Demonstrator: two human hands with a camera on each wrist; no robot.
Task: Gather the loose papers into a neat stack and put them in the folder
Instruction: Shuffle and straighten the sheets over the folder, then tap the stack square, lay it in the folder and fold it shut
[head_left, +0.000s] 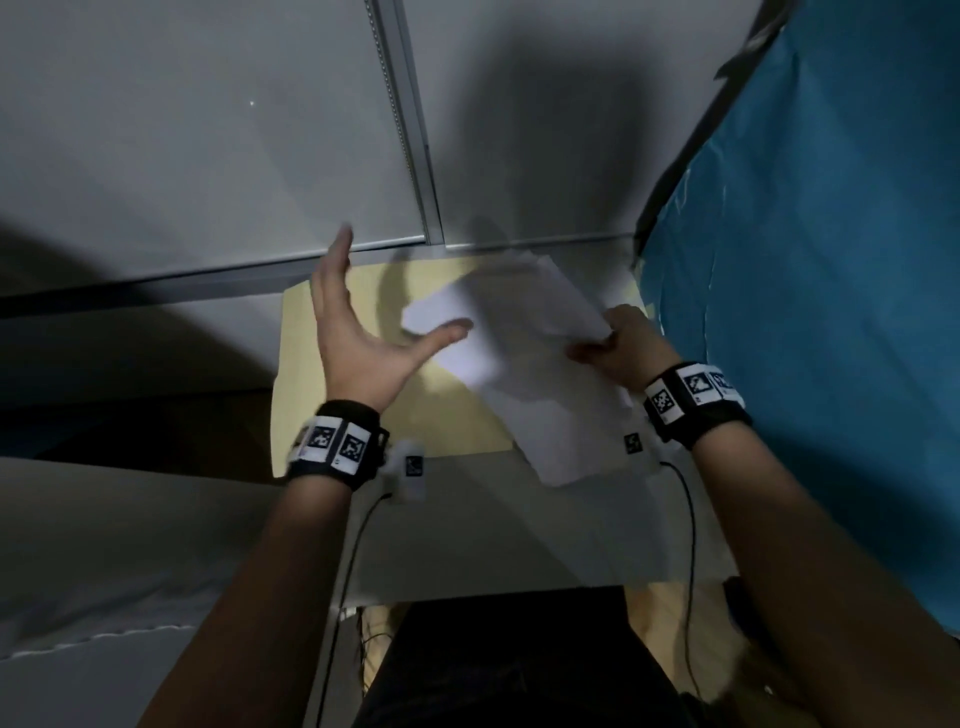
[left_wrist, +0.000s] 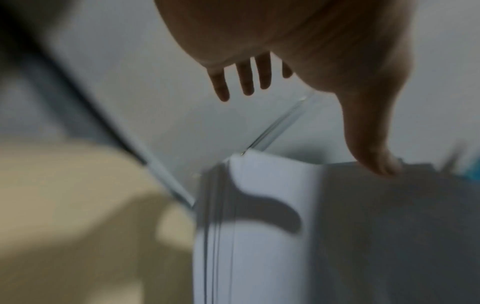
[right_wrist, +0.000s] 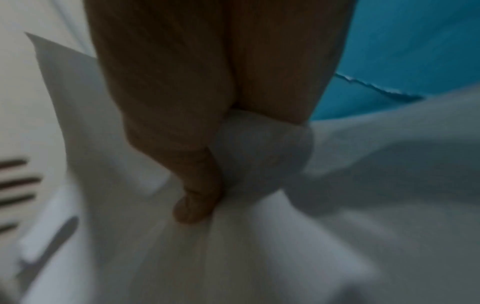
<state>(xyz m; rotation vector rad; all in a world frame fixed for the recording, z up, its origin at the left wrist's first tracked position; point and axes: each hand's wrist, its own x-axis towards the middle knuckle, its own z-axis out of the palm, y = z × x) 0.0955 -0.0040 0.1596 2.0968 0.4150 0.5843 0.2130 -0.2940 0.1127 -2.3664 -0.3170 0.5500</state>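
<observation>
A bundle of white papers (head_left: 524, 358) is held up over the tan folder (head_left: 332, 405), which lies flat on the white table. My right hand (head_left: 618, 343) grips the bundle at its right edge, thumb on top and fingers behind; the right wrist view shows the papers (right_wrist: 259, 236) bunched under my thumb. My left hand (head_left: 363, 332) hovers left of the bundle with straight, spread fingers and the thumb stretched toward the sheets. The left wrist view shows the papers (left_wrist: 272, 226) edge-on, the thumb tip at their top edge, and the folder (left_wrist: 64, 195) below left. Whether the thumb touches them is unclear.
A grey partition wall with a metal rail (head_left: 405, 124) stands right behind the folder. A blue sheet (head_left: 810, 270) hangs close on the right. Cables (head_left: 691, 545) run from both wristbands over the table's near edge (head_left: 493, 592). The scene is dim.
</observation>
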